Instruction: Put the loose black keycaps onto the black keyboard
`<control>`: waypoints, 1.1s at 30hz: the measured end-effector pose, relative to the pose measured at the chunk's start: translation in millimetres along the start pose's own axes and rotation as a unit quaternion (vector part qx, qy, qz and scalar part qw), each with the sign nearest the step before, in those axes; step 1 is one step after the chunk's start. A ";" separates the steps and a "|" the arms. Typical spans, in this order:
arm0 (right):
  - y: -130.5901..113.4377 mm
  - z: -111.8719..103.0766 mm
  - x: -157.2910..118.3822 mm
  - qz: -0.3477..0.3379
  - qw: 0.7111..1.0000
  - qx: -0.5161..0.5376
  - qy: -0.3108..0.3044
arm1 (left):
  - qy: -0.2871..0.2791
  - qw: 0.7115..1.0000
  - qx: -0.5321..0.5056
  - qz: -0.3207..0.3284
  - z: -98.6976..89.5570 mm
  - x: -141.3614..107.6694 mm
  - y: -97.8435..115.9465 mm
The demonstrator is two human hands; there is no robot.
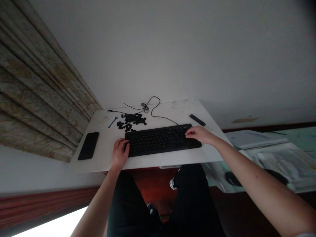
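Observation:
A black keyboard [158, 140] lies on a white table, its bare key area dark and hard to make out. Curled round its left end is my left hand [120, 153], fingers on the edge. My right hand [197, 134] is over the keyboard's right end, thumb and fingertips pinched together; anything between them is too small to make out. Behind the keyboard's left part sits a loose pile of small black keycaps [134, 119]. A blue stick-like tool [113, 122] lies left of that pile.
A black phone [88, 146] lies at the table's left side. The keyboard's cable [160, 116] loops behind it, tied in a bundle. A dark strip [197, 119] rests at the back right. Curtains [37, 85] hang at left; a lower surface with plastic-wrapped things [281, 161] stands at right.

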State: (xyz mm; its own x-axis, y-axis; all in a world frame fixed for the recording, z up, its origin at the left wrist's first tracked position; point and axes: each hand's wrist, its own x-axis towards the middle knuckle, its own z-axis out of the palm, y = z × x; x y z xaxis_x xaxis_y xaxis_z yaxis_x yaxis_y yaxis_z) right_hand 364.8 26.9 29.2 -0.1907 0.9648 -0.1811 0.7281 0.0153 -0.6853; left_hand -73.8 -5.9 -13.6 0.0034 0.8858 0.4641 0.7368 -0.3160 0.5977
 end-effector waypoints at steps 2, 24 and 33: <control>-0.8 -0.9 7.1 -0.004 1.000 -0.009 -0.021 | -0.001 1.000 -0.019 -0.014 1.7 -0.6 -2.6; 4.1 -4.7 33.2 0.010 0.994 -0.027 -0.108 | -0.034 0.999 -0.023 -0.019 6.2 -1.4 -7.5; 1.9 -11.0 35.8 0.019 0.990 -0.028 -0.140 | -0.031 0.999 -0.033 -0.018 5.1 -1.0 -5.1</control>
State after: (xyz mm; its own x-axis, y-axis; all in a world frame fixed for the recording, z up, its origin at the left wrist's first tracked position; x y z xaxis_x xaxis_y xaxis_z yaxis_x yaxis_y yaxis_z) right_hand 366.5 64.3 29.1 -0.3321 0.8540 -0.4004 0.7717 0.0019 -0.6360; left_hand -74.1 -3.4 -20.5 0.0202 0.9157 0.4015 0.6906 -0.3031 0.6567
